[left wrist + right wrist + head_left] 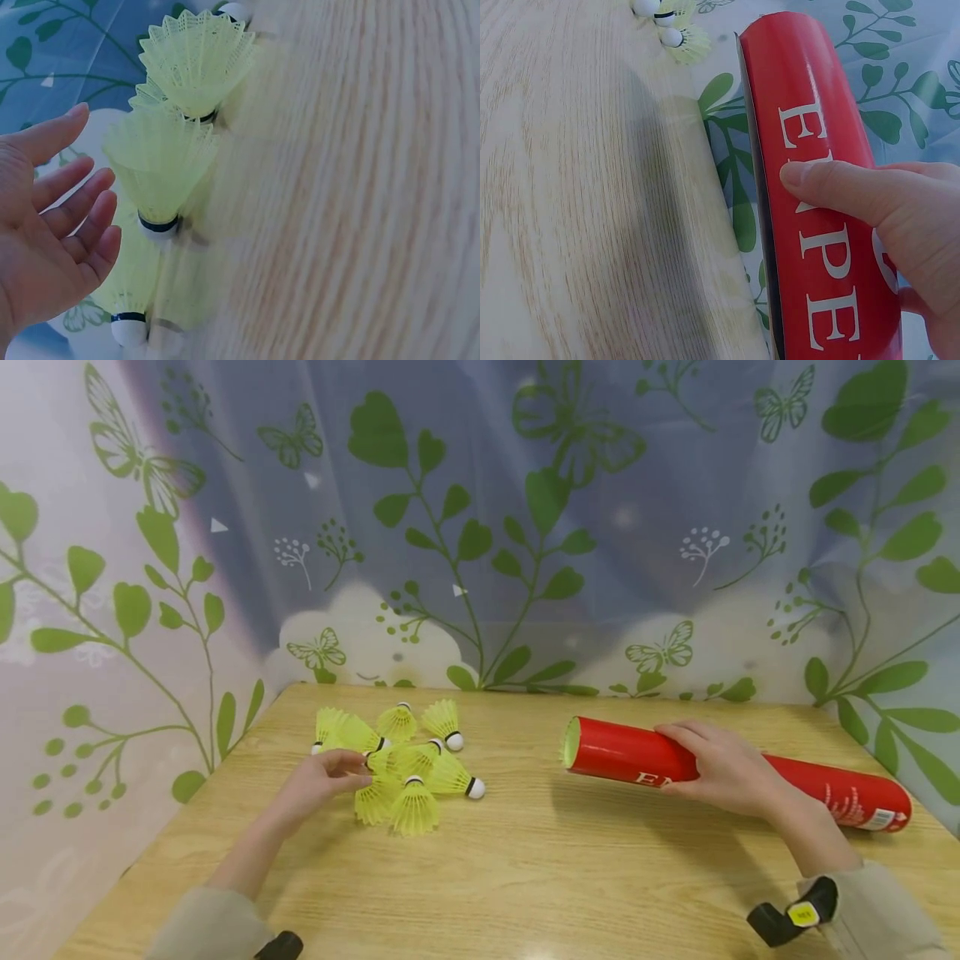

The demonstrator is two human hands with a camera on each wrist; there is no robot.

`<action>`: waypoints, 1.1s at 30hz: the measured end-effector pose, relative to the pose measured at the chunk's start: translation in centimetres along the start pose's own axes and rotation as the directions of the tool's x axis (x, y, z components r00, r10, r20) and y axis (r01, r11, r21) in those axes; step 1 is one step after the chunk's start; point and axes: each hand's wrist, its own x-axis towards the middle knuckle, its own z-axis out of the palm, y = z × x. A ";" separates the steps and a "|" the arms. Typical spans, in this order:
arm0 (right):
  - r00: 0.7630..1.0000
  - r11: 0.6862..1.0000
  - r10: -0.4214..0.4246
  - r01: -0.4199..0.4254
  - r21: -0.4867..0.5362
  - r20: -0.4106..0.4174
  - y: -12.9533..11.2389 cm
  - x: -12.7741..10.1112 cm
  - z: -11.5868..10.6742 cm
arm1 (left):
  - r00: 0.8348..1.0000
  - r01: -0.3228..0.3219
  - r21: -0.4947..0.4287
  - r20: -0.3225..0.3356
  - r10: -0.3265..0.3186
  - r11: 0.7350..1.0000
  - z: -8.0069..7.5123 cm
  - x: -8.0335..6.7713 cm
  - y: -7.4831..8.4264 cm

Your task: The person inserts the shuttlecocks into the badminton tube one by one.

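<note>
Several yellow shuttlecocks (415,807) with white tips and black bands lie in a loose heap on the left half of the table. At the heap's near left side is my left hand (318,787), its fingers loosely bent and holding nothing. In the left wrist view this hand (56,217) has its palm turned toward a shuttlecock (160,172). My right hand (731,768) grips a long red shuttlecock tube (622,750) from above, around its middle. The tube's uncovered end points left and is raised off the table. White lettering shows beside the right thumb (832,184).
The wooden table (510,877) runs back to a patterned curtain (480,527) with green leaves and butterflies. More curtain (97,693) hangs along the left side. The tube's far end (892,806) lies near the table's right edge.
</note>
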 end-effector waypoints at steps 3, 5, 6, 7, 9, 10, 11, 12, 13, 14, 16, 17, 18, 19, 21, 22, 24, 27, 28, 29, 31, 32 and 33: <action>1.000 1.000 -0.006 0.006 0.000 -0.012 0.0 0.0 0.0 | 1.000 -0.009 0.009 0.016 0.009 1.000 0.0 -0.1 -0.2; 1.000 1.000 -0.009 0.009 0.000 -0.015 0.0 0.0 0.0 | 1.000 -0.011 0.013 0.025 0.011 1.000 0.1 -0.1 -0.3; 1.000 1.000 -0.009 0.009 0.000 -0.015 0.0 0.0 0.0 | 1.000 -0.010 0.014 0.028 0.009 1.000 0.2 -0.1 -0.3; 1.000 1.000 -0.009 0.009 -0.001 -0.014 0.0 0.0 0.0 | 1.000 -0.007 0.014 0.028 0.007 1.000 0.2 -0.1 -0.4; 1.000 1.000 -0.007 0.007 -0.002 -0.009 0.0 0.0 0.0 | 1.000 -0.006 0.020 0.029 0.006 1.000 0.3 -0.1 -0.4; 1.000 1.000 -0.004 0.004 -0.002 -0.006 0.0 0.0 0.0 | 1.000 -0.005 0.023 0.027 0.004 1.000 0.3 -0.1 -0.5; 1.000 1.000 -0.002 0.002 -0.003 -0.003 0.0 0.0 0.0 | 1.000 -0.003 0.024 0.024 0.002 1.000 0.3 -0.1 -0.6; 1.000 1.000 0.001 -0.001 -0.002 0.000 0.0 0.0 -0.1 | 1.000 -0.002 0.025 0.023 0.001 1.000 0.3 -0.1 -0.6; 1.000 1.000 0.004 -0.004 0.000 0.003 0.0 0.0 -0.1 | 1.000 -0.001 0.027 0.020 0.000 1.000 0.3 0.0 -0.7; 1.000 1.000 0.006 -0.006 0.002 0.005 0.0 0.0 -0.1 | 1.000 -0.003 0.034 0.017 0.003 0.999 0.3 0.0 -0.8; 1.000 1.000 0.010 -0.010 0.004 0.010 0.0 0.0 -0.1 | 1.000 -0.003 0.042 0.009 0.003 0.999 0.2 0.0 -1.0; 1.000 1.000 0.011 -0.011 0.005 0.011 0.0 0.0 -0.1 | 1.000 -0.003 0.048 0.005 0.003 0.999 0.2 0.0 -1.1; 1.000 1.000 0.011 -0.011 0.007 0.013 0.0 0.0 -0.1 | 1.000 -0.002 0.055 0.001 0.002 0.998 0.1 0.0 -1.1; 1.000 1.000 0.011 -0.011 0.008 0.015 0.0 0.0 -0.1 | 1.000 -0.004 0.061 -0.001 0.004 0.998 0.0 0.0 -1.2; 1.000 1.000 0.012 -0.012 0.009 0.019 0.1 0.0 -0.1 | 1.000 -0.007 0.062 0.000 0.007 0.998 -0.2 -0.1 -1.3; 1.000 1.000 0.013 -0.014 0.010 0.021 0.1 0.0 -0.1 | 1.000 -0.009 0.064 -0.002 0.009 0.998 -0.4 -0.1 -1.3; 1.000 1.000 0.017 -0.017 0.010 0.025 0.1 0.0 0.0 | 1.000 -0.008 0.072 -0.010 0.008 0.997 -0.6 -0.3 -1.3; 1.000 1.000 0.016 -0.016 0.009 0.027 0.1 0.0 0.1 | 0.999 0.008 0.085 -0.034 -0.005 0.996 -1.0 -0.6 -1.3; 1.000 1.000 0.015 -0.015 0.009 0.026 0.1 0.0 0.1 | 0.999 0.010 0.088 -0.046 -0.006 0.996 -1.1 -0.7 -1.2; 1.000 1.000 0.014 -0.014 0.005 0.024 0.2 -0.1 0.1 | 0.998 0.016 0.088 -0.058 -0.011 0.996 -1.2 -0.7 -1.2; 1.000 1.000 0.012 -0.012 0.003 0.022 0.2 -0.1 0.2 | 0.997 0.019 0.084 -0.083 -0.012 0.996 -1.3 -0.8 -1.2; 1.000 1.000 0.014 -0.014 0.001 0.023 0.2 -0.1 0.2 | 0.995 0.021 0.083 -0.095 -0.013 0.996 -1.4 -0.8 -1.3; 1.000 1.000 0.018 -0.018 -0.001 0.025 0.2 -0.1 0.3 | 0.994 0.024 0.082 -0.108 -0.015 0.996 -1.5 -0.8 -1.3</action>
